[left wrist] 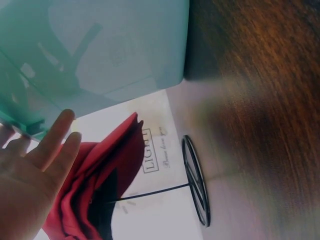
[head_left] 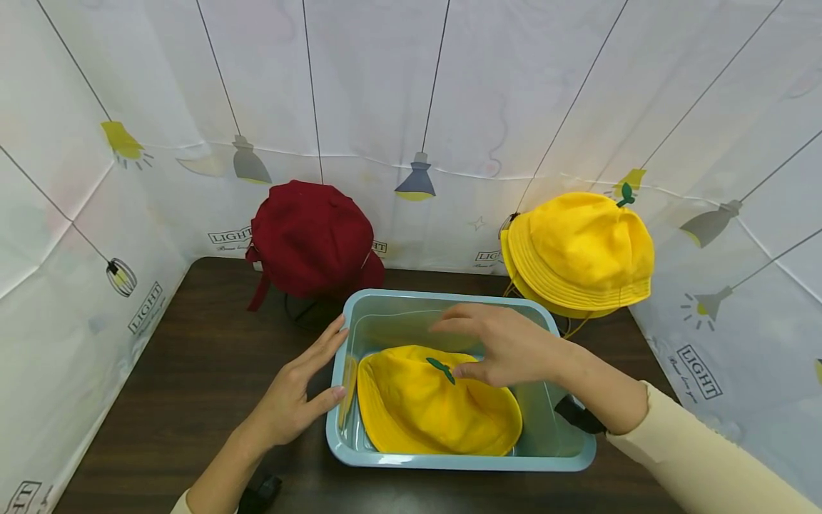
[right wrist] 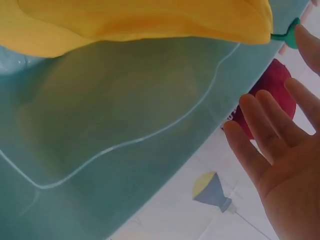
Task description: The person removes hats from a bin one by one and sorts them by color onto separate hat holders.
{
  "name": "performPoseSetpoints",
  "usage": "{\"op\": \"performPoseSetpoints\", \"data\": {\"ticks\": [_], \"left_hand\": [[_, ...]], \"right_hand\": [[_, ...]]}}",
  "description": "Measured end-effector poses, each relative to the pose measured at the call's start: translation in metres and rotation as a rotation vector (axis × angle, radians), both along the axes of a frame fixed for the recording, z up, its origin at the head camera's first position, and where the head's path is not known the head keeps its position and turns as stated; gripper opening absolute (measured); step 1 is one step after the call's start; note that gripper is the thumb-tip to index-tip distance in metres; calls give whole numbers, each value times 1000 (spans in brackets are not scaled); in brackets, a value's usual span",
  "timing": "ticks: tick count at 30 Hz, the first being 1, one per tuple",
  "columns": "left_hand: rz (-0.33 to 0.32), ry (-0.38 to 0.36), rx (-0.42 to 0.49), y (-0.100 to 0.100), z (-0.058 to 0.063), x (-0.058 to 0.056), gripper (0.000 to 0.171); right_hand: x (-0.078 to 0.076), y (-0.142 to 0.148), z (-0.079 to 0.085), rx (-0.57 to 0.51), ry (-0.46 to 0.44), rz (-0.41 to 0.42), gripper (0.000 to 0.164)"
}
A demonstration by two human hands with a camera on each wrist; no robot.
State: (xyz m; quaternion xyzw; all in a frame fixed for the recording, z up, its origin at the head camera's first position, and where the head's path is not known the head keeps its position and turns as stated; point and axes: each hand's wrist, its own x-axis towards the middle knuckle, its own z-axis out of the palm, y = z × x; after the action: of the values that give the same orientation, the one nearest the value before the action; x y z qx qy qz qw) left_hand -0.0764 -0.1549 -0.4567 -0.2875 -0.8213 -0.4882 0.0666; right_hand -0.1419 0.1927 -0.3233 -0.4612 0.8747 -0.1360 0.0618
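Note:
A yellow bucket hat point(head_left: 437, 410) with a green sprout point(head_left: 442, 370) on its crown lies inside a light blue plastic bin point(head_left: 462, 462). Over the hat, my right hand point(head_left: 507, 346) hovers with relaxed, parted fingers and its thumb close to the sprout. The right wrist view shows nothing held in that hand point(right wrist: 287, 150). My left hand point(head_left: 289, 403) rests its extended fingertips against the bin's left rim. In the left wrist view, its fingers point(left wrist: 57, 135) reach toward the bin wall point(left wrist: 120, 55).
Behind the bin at left, a dark red cap point(head_left: 311, 239) sits on a black wire stand point(left wrist: 197, 185). Another yellow bucket hat point(head_left: 571, 250) with a sprout is at the back right. The dark wooden table point(head_left: 160, 400) meets a white printed backdrop point(head_left: 359, 86).

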Motion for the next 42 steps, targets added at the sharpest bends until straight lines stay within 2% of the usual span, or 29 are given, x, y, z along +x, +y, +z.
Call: {"op": "performPoseSetpoints", "data": {"ticks": [12,19,26,32,42], "left_hand": [[0,2,-1,2,2,0,72],[-1,-2,-4,2,1,0,73],[10,-7,-7,1,2,1,75],[11,-6,-9,2,1,0,74],[-12,43,17,1,-3,0,72]], "right_hand": [[2,-3,-8,4,-207,-4,62],[-1,-5,-13,-8,-372,-14,65],[-7,-7,-16,-36,-400,9,54],[-11,-6,-20,-11,-398,17,44],[-14,-7,-24,-32,-423,43,34]]}}
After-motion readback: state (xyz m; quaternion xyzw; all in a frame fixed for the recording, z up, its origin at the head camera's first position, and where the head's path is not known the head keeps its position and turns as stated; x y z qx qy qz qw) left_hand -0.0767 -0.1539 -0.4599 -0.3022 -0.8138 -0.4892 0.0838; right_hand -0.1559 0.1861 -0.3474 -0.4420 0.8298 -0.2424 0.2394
